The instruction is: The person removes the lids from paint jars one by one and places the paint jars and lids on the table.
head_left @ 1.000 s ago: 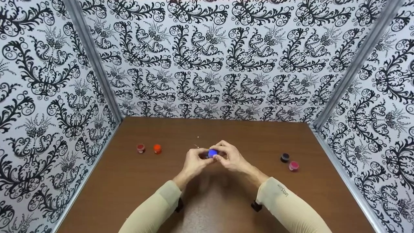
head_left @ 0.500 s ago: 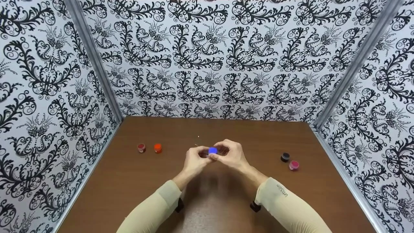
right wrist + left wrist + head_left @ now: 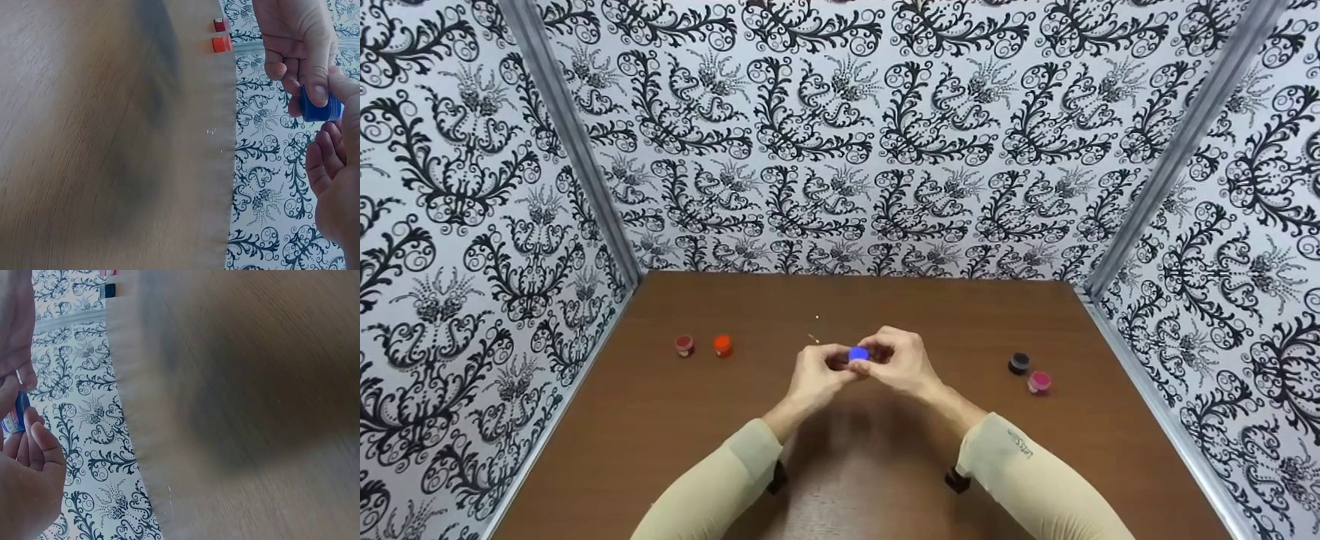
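Observation:
Between both hands, above the middle of the table, is a small jar (image 3: pixel 858 353) with a blue lid. The left hand (image 3: pixel 819 375) pinches it, its thumb lying against the blue side in the right wrist view. From the other side the right hand (image 3: pixel 901 367) holds it with thumb and fingertips. A printed label on the jar (image 3: pixel 13 419) shows in the left wrist view, where fingers cover part of it. The blue jar (image 3: pixel 320 106) appears tilted on its side in the right wrist view.
On the left of the brown table (image 3: pixel 697 420) stand a dark red jar (image 3: pixel 684 345) and an orange jar (image 3: pixel 723 345). A black jar (image 3: pixel 1019 363) and a pink jar (image 3: pixel 1039 382) stand on the right. Small pale specks (image 3: pixel 814 338) lie beyond the hands. Patterned walls enclose the table.
The right hand's fingers have shifted around the blue jar, spreading from the lid and drawing back in slightly. Both hands stay over the same spot. The other jars have not moved.

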Motion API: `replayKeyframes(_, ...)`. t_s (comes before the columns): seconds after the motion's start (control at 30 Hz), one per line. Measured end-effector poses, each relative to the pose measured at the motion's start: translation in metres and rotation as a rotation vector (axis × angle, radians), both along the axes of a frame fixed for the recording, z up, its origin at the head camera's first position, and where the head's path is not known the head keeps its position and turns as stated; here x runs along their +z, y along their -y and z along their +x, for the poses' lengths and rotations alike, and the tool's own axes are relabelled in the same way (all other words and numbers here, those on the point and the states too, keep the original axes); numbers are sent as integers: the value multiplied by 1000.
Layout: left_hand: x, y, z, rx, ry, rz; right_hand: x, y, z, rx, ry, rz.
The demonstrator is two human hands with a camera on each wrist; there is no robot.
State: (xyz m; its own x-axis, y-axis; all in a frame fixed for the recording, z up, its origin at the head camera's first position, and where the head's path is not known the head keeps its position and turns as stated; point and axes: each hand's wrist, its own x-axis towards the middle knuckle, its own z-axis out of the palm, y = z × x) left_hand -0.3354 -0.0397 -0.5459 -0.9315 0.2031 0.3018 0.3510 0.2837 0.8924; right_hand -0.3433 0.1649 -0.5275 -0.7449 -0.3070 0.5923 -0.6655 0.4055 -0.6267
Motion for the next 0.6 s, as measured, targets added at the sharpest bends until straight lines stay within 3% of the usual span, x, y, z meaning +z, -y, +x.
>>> replayKeyframes(0.23, 0, 2, -1, -57, 18, -20, 2, -6, -2, 105, 78, 60)
replayKeyframes(0.6, -7, 3, -1, -110, 60, 51, -2, -12, -3, 259, 125, 53)
